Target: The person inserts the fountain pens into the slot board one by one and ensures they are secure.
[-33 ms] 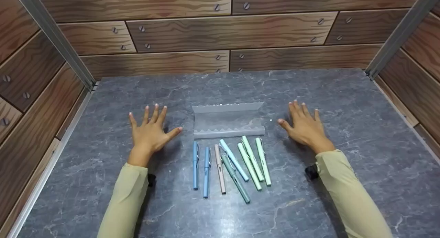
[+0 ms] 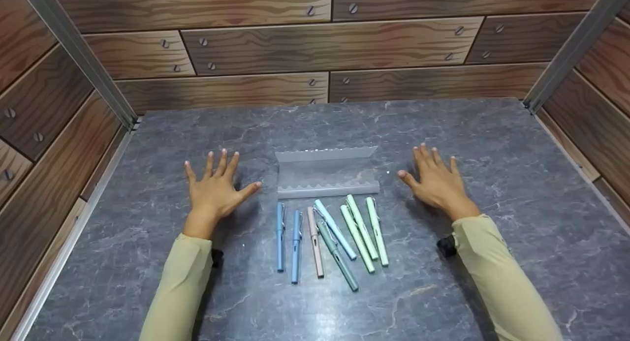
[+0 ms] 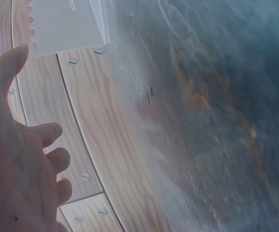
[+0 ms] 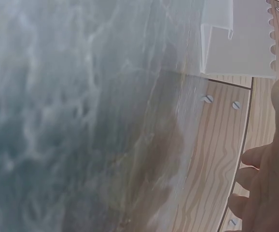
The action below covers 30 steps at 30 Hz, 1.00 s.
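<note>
With fingers spread and nothing held, my left hand (image 2: 214, 191) is palm down over the table, left of a clear plastic pen holder (image 2: 327, 189) with scalloped edges. My right hand (image 2: 435, 183) mirrors it on the holder's right side, fingers straight and thumb toward the holder. Several capped pens lie loose in front of the holder: two blue pens (image 2: 295, 252), a pinkish-brown pen (image 2: 316, 247), a light blue pen (image 2: 343, 237), a dark green pen (image 2: 344, 267) and three light green pens (image 2: 377, 237). In both wrist views, the holder's scalloped end (image 3: 69, 29) (image 4: 250, 48) shows beyond the thumb.
The grey marbled tabletop (image 2: 315, 127) is enclosed by wood-patterned panels (image 2: 325, 48) at the back and sides. Metal posts (image 2: 93, 68) stand at the back corners. Each wrist carries a small black device (image 2: 446, 246) under its pale sleeve (image 2: 502, 277).
</note>
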Tool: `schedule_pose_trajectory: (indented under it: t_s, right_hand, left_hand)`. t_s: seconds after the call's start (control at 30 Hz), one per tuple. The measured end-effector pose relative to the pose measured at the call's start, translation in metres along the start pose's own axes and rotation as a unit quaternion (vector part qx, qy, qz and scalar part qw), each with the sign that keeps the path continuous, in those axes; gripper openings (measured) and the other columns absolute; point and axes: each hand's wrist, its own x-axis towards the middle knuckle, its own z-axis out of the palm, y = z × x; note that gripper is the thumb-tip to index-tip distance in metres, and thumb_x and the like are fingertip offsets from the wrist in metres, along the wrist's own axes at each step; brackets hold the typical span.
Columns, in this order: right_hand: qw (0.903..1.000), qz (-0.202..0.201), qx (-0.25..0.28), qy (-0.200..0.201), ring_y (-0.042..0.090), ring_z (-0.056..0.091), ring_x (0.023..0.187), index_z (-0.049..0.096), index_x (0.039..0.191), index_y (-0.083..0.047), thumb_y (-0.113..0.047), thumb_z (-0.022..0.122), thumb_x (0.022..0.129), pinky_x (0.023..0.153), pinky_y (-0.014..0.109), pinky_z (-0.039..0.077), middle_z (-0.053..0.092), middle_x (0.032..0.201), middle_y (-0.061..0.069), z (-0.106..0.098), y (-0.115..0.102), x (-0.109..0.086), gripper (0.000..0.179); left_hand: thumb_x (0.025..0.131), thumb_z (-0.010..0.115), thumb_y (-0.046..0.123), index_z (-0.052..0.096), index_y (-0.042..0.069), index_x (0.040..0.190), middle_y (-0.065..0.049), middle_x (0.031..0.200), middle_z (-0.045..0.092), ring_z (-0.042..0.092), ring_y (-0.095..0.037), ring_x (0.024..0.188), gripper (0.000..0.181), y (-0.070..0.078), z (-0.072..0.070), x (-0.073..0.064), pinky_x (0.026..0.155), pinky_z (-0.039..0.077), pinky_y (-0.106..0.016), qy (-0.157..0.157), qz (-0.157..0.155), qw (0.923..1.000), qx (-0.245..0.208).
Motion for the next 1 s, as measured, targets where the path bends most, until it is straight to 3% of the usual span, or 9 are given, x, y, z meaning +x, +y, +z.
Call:
schedule_pose_trajectory:
  t_s: [0.3, 0.57, 0.77, 1.0]
  right_hand:
    - [0.9999, -0.013, -0.001, -0.002, 0.044, 0.001, 0.147, 0.005, 0.154, -0.004, -0.066, 0.024, 0.097, 0.114, 0.063, -0.009, 0.001, 0.162, 0.018, 0.0047, -0.0052, -0.0003, 0.087]
    - [0.9999, -0.009, -0.005, -0.004, 0.043, 0.000, 0.147, 0.004, 0.155, -0.005, -0.065, 0.025, 0.097, 0.113, 0.063, -0.010, 0.000, 0.162, 0.017, 0.0021, -0.0052, -0.0009, 0.086]
    - [0.9999, -0.011, -0.006, -0.011, 0.043, 0.001, 0.148, 0.005, 0.155, -0.005, -0.063, 0.027, 0.097, 0.113, 0.065, -0.005, 0.001, 0.161, 0.019, 0.0028, -0.0065, 0.0006, 0.084]
    - [0.9998, -0.017, 0.000, -0.008, 0.044, 0.007, 0.147, 0.009, 0.155, -0.005, -0.062, 0.029, 0.098, 0.113, 0.067, 0.002, 0.006, 0.160, 0.023, 0.0045, -0.0096, 0.0016, 0.083]
  left_hand:
    - [0.083, 0.025, 0.084, 0.004, 0.024, 0.156, -0.005, 0.162, -0.001, -0.006, -0.034, 0.150, 0.096, -0.0047, 0.0030, -0.0037, 0.109, -0.021, -0.064, -0.018, 0.000, 0.9998, 0.010]
    - [0.083, 0.027, 0.083, 0.005, 0.024, 0.156, -0.006, 0.162, 0.000, -0.003, -0.034, 0.150, 0.096, -0.0019, -0.0014, -0.0031, 0.109, -0.021, -0.064, -0.015, 0.006, 0.9999, 0.000]
    - [0.083, 0.026, 0.084, 0.005, 0.024, 0.156, -0.006, 0.162, 0.000, -0.004, -0.035, 0.150, 0.097, -0.0004, -0.0014, -0.0024, 0.108, -0.022, -0.064, -0.024, 0.007, 0.9997, -0.001]
    - [0.083, 0.029, 0.083, 0.009, 0.023, 0.156, -0.007, 0.163, 0.005, -0.002, -0.035, 0.150, 0.097, -0.0016, -0.0013, -0.0021, 0.111, -0.015, -0.066, -0.015, 0.013, 0.9998, -0.008]
